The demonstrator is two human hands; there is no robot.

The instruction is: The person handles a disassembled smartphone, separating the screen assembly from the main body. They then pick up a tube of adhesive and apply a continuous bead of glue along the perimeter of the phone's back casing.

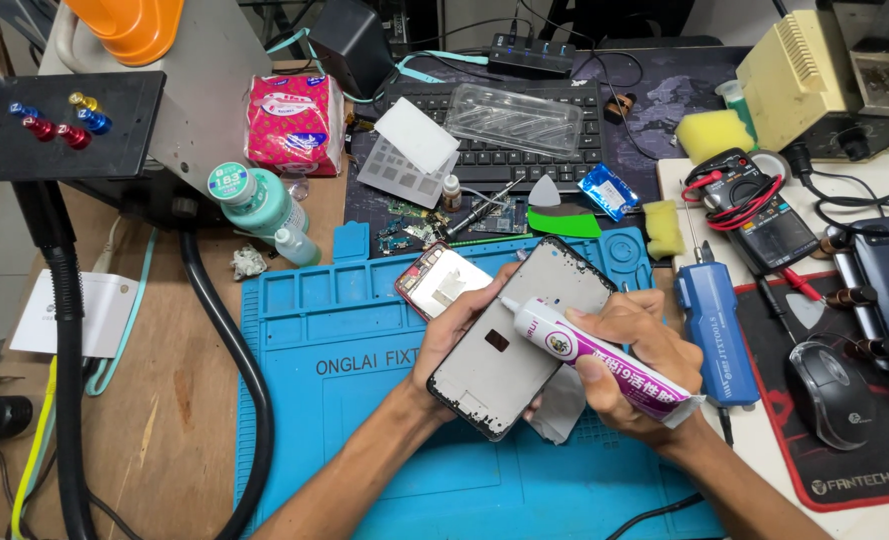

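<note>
My left hand (443, 345) holds a phone screen panel (510, 345) tilted above the blue work mat (365, 400), its grey inner side up with a black frame around it. My right hand (630, 365) grips a white and purple glue tube (595, 355). The tube's white nozzle touches the panel near its middle. A phone body with a red rim (440, 280) lies on the mat just behind the panel. A white cloth (563, 405) sits under the panel's right side.
A black keyboard (510, 150) with a clear plastic tray (515, 118) lies behind the mat. Teal bottles (265, 205) and a black hose (235, 360) stand left. A blue tool (715, 330), multimeter (755, 215), yellow sponges (713, 135) and mouse (830, 390) are right.
</note>
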